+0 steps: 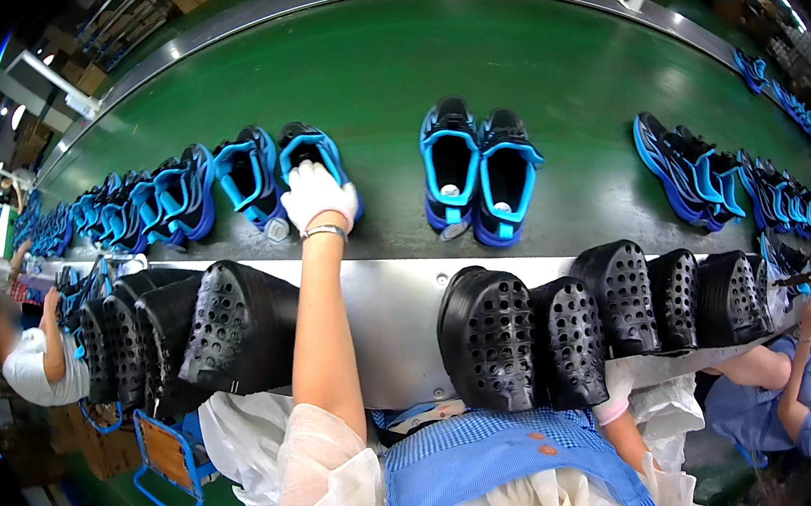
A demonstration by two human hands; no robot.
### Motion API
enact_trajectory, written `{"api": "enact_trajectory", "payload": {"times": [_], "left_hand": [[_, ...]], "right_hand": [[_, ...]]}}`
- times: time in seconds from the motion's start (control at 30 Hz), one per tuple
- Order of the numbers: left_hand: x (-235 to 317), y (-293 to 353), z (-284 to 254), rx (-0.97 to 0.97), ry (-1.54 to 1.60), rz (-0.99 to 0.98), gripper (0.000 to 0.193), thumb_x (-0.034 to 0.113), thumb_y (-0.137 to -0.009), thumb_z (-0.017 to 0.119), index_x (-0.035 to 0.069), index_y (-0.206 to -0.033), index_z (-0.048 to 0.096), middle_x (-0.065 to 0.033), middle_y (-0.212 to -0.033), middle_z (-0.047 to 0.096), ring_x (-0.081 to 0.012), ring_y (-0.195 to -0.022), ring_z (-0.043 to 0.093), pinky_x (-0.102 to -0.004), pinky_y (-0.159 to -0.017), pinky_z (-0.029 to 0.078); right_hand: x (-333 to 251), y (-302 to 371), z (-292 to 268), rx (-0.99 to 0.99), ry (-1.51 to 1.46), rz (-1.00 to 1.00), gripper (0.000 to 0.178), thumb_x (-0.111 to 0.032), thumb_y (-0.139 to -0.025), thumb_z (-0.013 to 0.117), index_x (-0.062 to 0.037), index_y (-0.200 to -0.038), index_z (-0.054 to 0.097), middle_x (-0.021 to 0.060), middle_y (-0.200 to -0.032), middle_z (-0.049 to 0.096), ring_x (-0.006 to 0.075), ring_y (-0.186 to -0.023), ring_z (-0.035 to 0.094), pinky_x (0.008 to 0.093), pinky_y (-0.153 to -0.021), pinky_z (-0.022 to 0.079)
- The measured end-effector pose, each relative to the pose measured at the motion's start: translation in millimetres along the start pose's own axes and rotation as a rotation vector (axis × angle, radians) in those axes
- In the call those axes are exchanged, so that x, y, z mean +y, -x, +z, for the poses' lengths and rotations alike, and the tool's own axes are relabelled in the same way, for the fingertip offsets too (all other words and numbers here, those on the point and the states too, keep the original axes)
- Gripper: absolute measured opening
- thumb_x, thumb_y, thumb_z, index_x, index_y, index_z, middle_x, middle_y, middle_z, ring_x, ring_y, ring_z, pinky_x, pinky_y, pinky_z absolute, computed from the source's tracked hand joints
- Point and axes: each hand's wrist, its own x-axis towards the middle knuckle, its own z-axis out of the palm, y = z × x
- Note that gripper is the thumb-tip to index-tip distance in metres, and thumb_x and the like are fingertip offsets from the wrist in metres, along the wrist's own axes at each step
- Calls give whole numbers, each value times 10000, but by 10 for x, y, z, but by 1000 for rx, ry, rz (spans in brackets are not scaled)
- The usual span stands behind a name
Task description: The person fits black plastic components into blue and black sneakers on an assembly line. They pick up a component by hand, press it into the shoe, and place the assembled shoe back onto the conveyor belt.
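My left hand, in a white glove, grips the heel end of a black and blue sneaker, with its fingers at the shoe's opening. That sneaker's mate stands just left of it. My right hand is mostly hidden behind black perforated shoe-shaped pieces; only a white glove cuff and the forearm show, low on the right. Ahead, between the hands, a pair of sneakers, the left one and the right one, stands with toes pointing away from me.
A green conveyor belt runs across, with a metal ledge along its near side. More sneakers line it at left and right. Black perforated pieces also stand left of my arm. Co-workers sit at left and right.
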Motion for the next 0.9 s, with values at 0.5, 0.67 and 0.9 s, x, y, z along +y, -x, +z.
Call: {"api": "enact_trajectory", "payload": {"times": [0.5,0.67,0.9], "left_hand": [[524,513,329,-91,648,653,420,308,-793,738,106,-1146,630,-233,-1237,498,-367,-1137,525,-390,-988,421],[1066,651,3,-176,572,578,344,338,-773,758,88,-998,688,-182,-1097,497,-318,-937,587,-369,-824,494],[1139,740,101,-137,565,564,394,359,-744,771,91,-1024,699,-168,-1071,486,-328,-912,593,-394,-839,493]], "right_hand": [[-339,-491,-1570,6,-182,179,93,-65,-815,629,-48,-901,660,136,-819,643,304,-771,632,374,-695,508],[-103,-717,-2229,389,109,219,116,-9,-807,634,-47,-911,670,120,-825,646,263,-736,646,340,-685,515],[692,-832,-2684,125,389,291,300,-152,-781,695,-42,-1050,618,132,-996,630,281,-886,626,350,-791,508]]}}
